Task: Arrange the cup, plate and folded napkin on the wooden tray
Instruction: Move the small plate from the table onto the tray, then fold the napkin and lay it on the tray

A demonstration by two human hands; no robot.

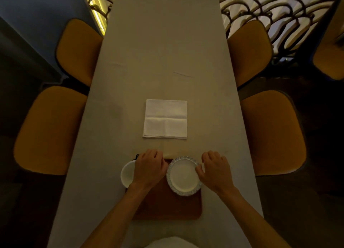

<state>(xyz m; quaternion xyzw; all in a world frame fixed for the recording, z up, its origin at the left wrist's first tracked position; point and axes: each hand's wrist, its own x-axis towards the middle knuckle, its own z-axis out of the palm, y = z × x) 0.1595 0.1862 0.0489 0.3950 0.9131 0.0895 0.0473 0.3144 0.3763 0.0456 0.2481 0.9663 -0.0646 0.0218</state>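
Lying flat w/ its long axis running toward the camera, the reddish-brown rounded-corner wooden tray [163, 206] sits at the near table edge. Round white plate w/ a patterned blue-grey rim [183, 176] rests on the tray's far right corner. Right hand [214, 170], fingers curled, thumb touching the plate rim; can't tell if it pinches. Left hand [149, 168], knuckles up, covers part of the white round cup [127, 173] at the tray's left edge; grip unclear. Square white folded napkin [165, 118] lies beyond on the beige tablecloth [163, 52], well apart.
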